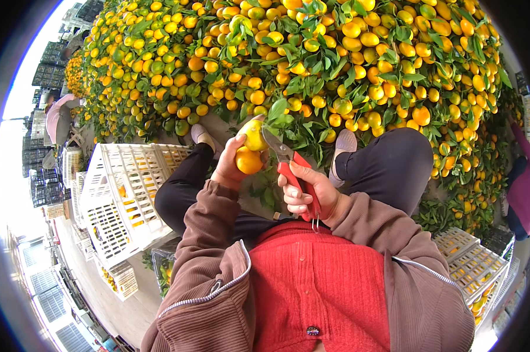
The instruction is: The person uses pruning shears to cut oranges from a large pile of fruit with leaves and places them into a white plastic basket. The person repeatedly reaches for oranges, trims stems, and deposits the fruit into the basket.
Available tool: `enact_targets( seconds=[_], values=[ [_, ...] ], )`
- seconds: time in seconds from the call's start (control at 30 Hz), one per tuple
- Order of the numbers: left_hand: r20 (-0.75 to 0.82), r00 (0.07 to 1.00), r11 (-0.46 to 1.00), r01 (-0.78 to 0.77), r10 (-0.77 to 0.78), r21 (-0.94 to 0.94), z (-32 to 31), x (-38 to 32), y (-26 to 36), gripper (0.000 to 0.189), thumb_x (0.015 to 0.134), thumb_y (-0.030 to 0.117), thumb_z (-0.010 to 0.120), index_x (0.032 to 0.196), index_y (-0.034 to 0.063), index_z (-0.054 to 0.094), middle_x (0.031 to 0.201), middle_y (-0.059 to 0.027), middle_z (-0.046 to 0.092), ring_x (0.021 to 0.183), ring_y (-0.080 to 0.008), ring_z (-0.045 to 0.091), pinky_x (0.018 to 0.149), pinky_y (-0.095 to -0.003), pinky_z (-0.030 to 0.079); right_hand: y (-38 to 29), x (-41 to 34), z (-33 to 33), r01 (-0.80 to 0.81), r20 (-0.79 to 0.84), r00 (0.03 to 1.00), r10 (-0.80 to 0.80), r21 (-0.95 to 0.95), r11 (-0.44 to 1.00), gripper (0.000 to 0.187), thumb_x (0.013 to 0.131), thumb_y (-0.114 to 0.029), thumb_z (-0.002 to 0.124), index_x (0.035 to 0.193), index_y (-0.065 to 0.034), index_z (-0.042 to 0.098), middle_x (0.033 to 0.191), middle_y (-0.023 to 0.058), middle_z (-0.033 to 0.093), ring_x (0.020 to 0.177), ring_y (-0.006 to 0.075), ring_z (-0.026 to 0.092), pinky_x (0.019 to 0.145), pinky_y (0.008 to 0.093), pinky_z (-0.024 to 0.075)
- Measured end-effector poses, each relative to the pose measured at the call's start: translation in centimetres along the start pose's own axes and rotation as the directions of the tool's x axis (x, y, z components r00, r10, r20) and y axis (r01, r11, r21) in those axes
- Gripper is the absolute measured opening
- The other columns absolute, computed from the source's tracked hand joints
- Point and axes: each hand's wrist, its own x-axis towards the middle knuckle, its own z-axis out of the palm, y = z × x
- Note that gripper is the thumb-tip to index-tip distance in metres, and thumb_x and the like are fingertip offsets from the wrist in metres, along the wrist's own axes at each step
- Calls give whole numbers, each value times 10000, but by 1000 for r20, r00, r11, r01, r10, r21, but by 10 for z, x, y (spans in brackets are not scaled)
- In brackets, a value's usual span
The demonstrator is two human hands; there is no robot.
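My left hand [230,160] holds two citrus fruits together, a yellow-green one [252,135] above and an orange one [248,160] below. Green leaves [279,113] stand beside the upper fruit. In my right hand [311,189] are red-handled pruning shears [301,169], their blades pointing up and left, the tip against or very near the upper fruit's stem side. Whether the blades touch a stem cannot be told. A large heap of citrus fruits with leaves [353,57] lies in front of me, beyond my shoes.
A white plastic crate [135,176] with fruit visible through its slots stands at the left. More crates [472,259] holding fruit are at the lower right. One person [60,116] is at the far left, another [522,193] at the right edge. Dark crates [49,77] are stacked at the back left.
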Motion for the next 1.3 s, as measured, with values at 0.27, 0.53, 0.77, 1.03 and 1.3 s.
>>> enact_targets(
  seconds=[0.27, 0.53, 0.77, 1.03, 1.3],
  values=[
    [-565, 718, 901, -416, 407, 120, -49, -130, 107, 460, 905, 292, 491, 1285, 34, 464, 952, -138, 616, 732, -198, 619, 588, -320, 553, 4, 7, -15, 396, -629, 741, -234, 127, 910, 216, 909, -176, 459, 990, 4, 546, 908, 116, 612, 747, 213, 601, 789, 392, 516],
    [16, 333, -295, 810, 943, 508, -83, -270, 255, 407, 908, 178, 567, 1282, 21, 528, 1281, -142, 552, 1166, -234, 530, 1001, -333, 403, 0, 19, -10, 259, -610, 785, -106, 168, 951, 271, 912, -178, 429, 1030, 34, 548, 997, 163, 620, 886, 259, 631, 903, 457, 506],
    [-53, 699, -67, 143, 713, 987, -160, -17, 187, 211, 885, 76, 591, 1079, 32, 660, 992, -60, 675, 864, -160, 629, 781, -276, 496, -8, 32, -21, 271, -672, 734, -95, 161, 949, 295, 918, -201, 432, 1086, 17, 539, 1035, 164, 630, 934, 282, 627, 897, 472, 500],
    [-187, 919, -276, 290, 346, 916, -211, 254, 47, 396, 866, 238, 578, 1224, 69, 562, 1159, -177, 608, 1061, -355, 564, 917, -411, 447, -31, 32, -31, 311, -718, 686, -121, 138, 940, 344, 921, -206, 455, 1190, 7, 478, 1081, 169, 584, 967, 282, 603, 914, 455, 481],
    [-306, 894, -230, 389, 326, 892, -262, 257, -2, 475, 787, 178, 648, 1234, 104, 507, 1150, -169, 598, 1064, -292, 570, 905, -393, 445, -42, 32, -38, 324, -751, 655, -88, 173, 930, 341, 928, -203, 455, 1195, 6, 484, 1094, 173, 579, 989, 291, 596, 939, 455, 466]
  ],
)
